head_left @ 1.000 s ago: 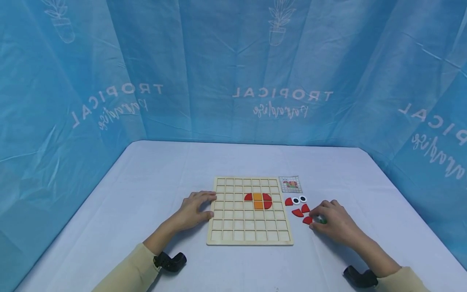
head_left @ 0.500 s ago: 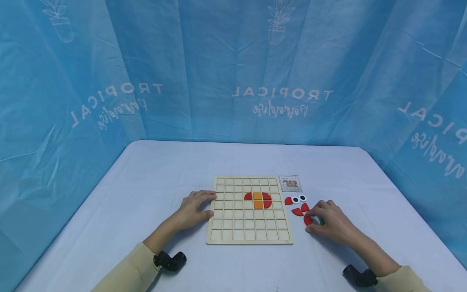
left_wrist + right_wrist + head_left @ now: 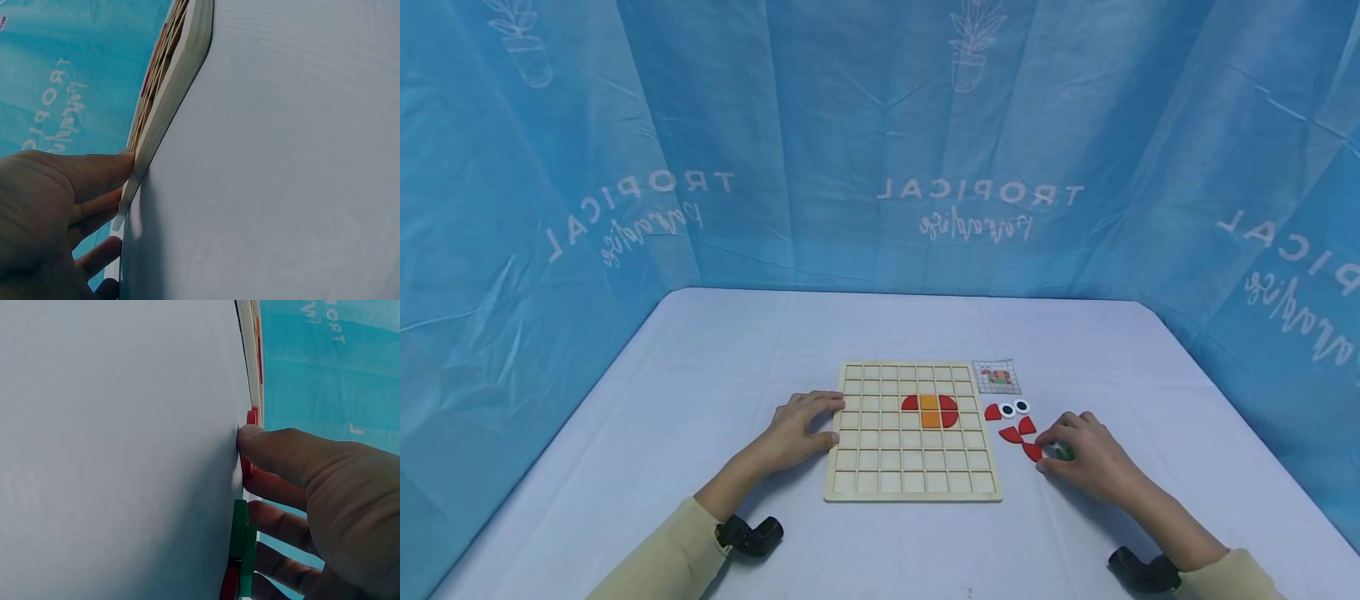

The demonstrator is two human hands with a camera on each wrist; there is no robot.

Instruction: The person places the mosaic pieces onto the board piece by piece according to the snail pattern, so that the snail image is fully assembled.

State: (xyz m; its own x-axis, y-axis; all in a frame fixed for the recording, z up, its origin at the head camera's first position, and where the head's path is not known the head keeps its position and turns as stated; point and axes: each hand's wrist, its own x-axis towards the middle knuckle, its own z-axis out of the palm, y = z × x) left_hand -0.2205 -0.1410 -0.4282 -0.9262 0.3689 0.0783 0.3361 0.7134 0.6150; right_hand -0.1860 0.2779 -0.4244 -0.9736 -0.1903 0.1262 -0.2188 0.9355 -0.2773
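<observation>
A square wooden grid board (image 3: 913, 501) lies on the white table. My left hand (image 3: 793, 431) rests against its left edge, with the thumb (image 3: 112, 175) touching the rim. Red quarter-circle pieces (image 3: 950, 419) and orange square pieces (image 3: 930, 420) sit in its cells. Right of the board, my right hand (image 3: 1086, 458) pinches a red quarter-circle piece (image 3: 1032, 452) at the table between thumb and index finger. Green pieces (image 3: 239, 531) lie under the same hand, mostly hidden from the head view.
Beside the board are loose red quarter-circles (image 3: 1011, 435) and two round black-and-white eye pieces (image 3: 1021, 407). A small picture card (image 3: 997, 377) with a printed grid lies at the board's far right corner. Blue curtains (image 3: 880, 150) surround the table.
My right hand moved left over the red quarter-circle, then back slightly right. The piece has turned and now lies close to the neighbouring red piece. My left hand has stayed at the board.
</observation>
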